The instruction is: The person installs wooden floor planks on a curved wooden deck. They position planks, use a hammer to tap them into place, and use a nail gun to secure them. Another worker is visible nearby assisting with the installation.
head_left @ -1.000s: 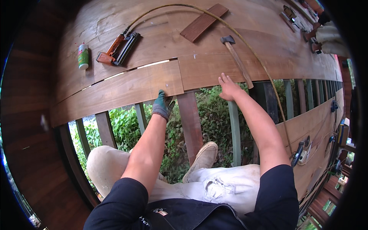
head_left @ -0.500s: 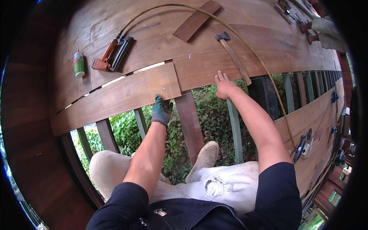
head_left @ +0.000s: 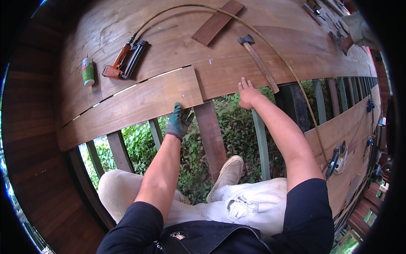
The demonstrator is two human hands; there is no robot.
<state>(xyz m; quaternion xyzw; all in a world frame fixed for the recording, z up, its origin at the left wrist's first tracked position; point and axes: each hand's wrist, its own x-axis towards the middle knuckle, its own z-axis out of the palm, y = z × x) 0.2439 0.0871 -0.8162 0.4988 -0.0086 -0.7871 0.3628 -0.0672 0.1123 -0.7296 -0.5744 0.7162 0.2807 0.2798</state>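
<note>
Where the decking stops and open joists begin, the left hand [head_left: 179, 120], in a green glove, curls its grip over the near edge of a loose deck board [head_left: 131, 106] close to that board's right end; the fingers are closed on the edge, thumb side underneath and out of sight. This board lies slightly askew, with a thin pale gap between it and the laid decking [head_left: 169, 38] beyond. The bare right hand [head_left: 247, 93] rests flat, fingers spread and holding nothing, on the edge of the next fixed board to the right.

Beneath both hands run bare joists [head_left: 210, 135] with green foliage showing through the gaps, and the person's light trousers and a tan shoe [head_left: 228, 171] sit among them.

On the laid decking past the loose board lie an orange and black nail gun [head_left: 126, 61], its yellowish hose [head_left: 270, 46] arching across the deck and down past the right forearm, and a small green and white bottle [head_left: 88, 70] to the left of the gun. A hammer [head_left: 258, 61] lies just beyond the right hand, its handle end near the fingertips, and a short dark offcut [head_left: 218, 22] lies further off. At the far right, on a separate board, sits a small power tool [head_left: 336, 158].
</note>
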